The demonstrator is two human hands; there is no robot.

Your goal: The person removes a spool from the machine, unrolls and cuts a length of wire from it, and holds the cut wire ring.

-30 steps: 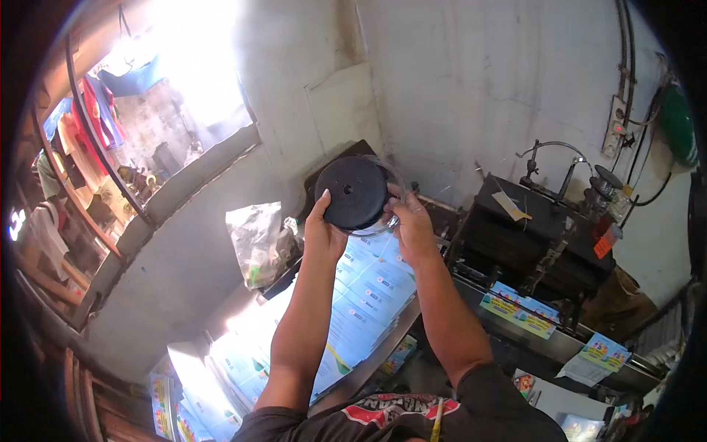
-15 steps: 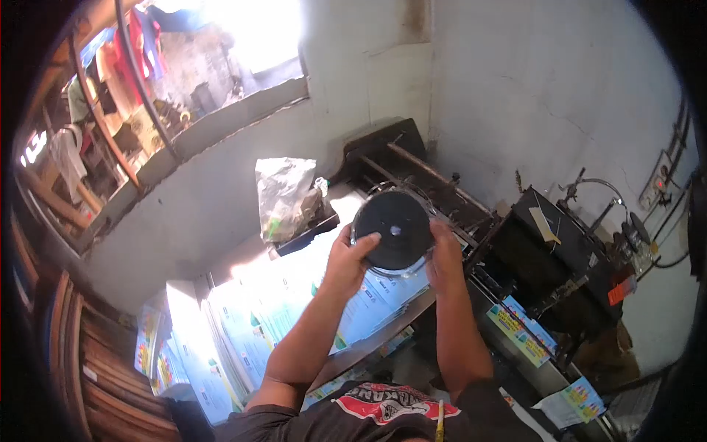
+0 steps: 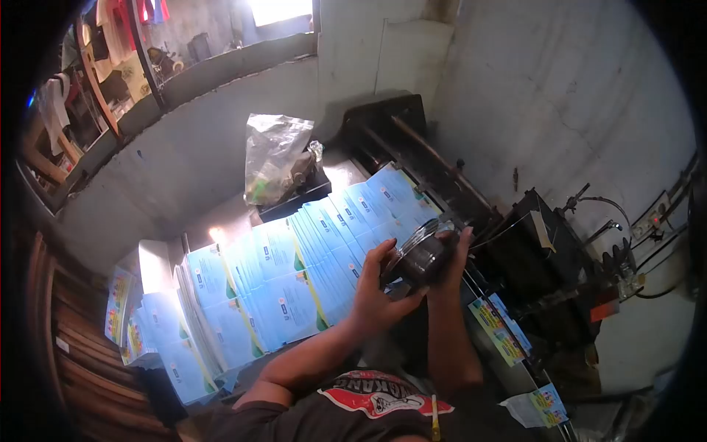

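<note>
My two hands hold a round, black, spool-like object (image 3: 420,259) with a shiny, ringed rim, tilted so that its side shows. My left hand (image 3: 375,295) curls around its left edge, thumb along the near side and fingers at the far side. On the opposite side my right hand (image 3: 454,259) grips it, with part of that hand hidden behind the object. Below and beyond the hands, overlapping light-blue printed sheets (image 3: 287,254) spread across a table.
A black machine (image 3: 545,258) with rods and cables stands at the right. Colourful printed sheets (image 3: 501,335) lie along its rail. A clear plastic bag (image 3: 276,158) sits in a dark tray by the wall. Wooden slats (image 3: 96,353) stand at lower left.
The black spool-like object has tipped from showing its flat face to showing its side, and came lower and to the right. My view shifted, revealing more of the blue sheets.
</note>
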